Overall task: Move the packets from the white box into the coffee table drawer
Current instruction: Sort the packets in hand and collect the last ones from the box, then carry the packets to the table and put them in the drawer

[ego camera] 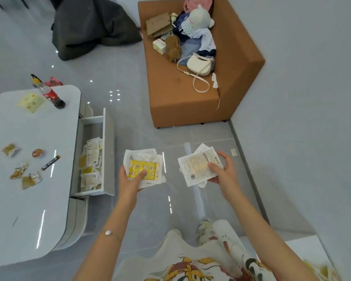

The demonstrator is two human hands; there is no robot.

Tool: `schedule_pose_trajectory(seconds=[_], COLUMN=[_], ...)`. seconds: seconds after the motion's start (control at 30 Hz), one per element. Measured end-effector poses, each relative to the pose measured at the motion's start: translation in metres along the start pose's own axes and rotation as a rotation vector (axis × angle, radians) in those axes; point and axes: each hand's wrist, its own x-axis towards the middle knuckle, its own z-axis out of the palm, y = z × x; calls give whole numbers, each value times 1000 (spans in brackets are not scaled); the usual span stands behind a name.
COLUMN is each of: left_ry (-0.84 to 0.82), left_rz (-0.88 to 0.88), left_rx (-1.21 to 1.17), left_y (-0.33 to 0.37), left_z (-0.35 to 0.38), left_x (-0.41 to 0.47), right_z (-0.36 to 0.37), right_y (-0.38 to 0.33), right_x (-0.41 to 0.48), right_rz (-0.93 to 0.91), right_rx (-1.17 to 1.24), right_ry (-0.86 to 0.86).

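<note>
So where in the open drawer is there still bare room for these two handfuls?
The drawer is bare at its far end, between the back wall and the packet pile. From the middle to the near end it is crowded. Left hand and right hand both hold packets.

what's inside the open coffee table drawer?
The drawer holds a loose pile of packets, white and yellow, several layers deep. Its floor and anything beneath the pile are covered; the end under the tabletop is hidden.

floor (130, 82): glossy grey tile | sofa (186, 106): tan, cluttered | walls (302, 57): pale grey
</note>
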Motion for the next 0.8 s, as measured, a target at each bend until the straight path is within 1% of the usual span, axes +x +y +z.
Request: schedule_pose_trajectory(seconds=[0.17,0.4,0.53,0.63,0.8], left_ry=[94,293,419,521,645], left_rz=[-10,22,32,29,32], left_rx=[-74,-216,-325,-436,-533], left_y=[18,47,64,69,68], left_z=[-21,-37,-38,-43,-54], left_x=[44,118,150,167,185], right_z=[50,111,152,189,251], right_y=[-17,-48,-81,-105,-118], right_x=[59,165,223,260,305], right_rz=[8,73,105,88,82], right_rx=[-87,-158,-254,-325,-406], right_ry=[-117,-232,-353,-469,-581])
